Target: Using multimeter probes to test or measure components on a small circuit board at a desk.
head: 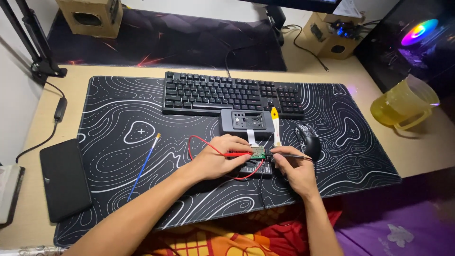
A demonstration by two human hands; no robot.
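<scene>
Just below the middle of the frame, the left hand [222,156] is pinched closed around a red probe [237,154], its tip pointing right onto a small green circuit board [258,152]. The right hand [291,168] grips a thin black probe [279,155] between curled fingers, its tip meeting the same board from the right. The board lies on the patterned bench mat [118,123], just below a grey opened device [247,121] and the black keyboard [227,92]. A black mouse [308,140] sits just right of the hands.

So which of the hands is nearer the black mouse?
Right. The right hand sits just left of the black mouse, nearly touching it; the left hand lies farther left, beyond the small circuit board.
</scene>
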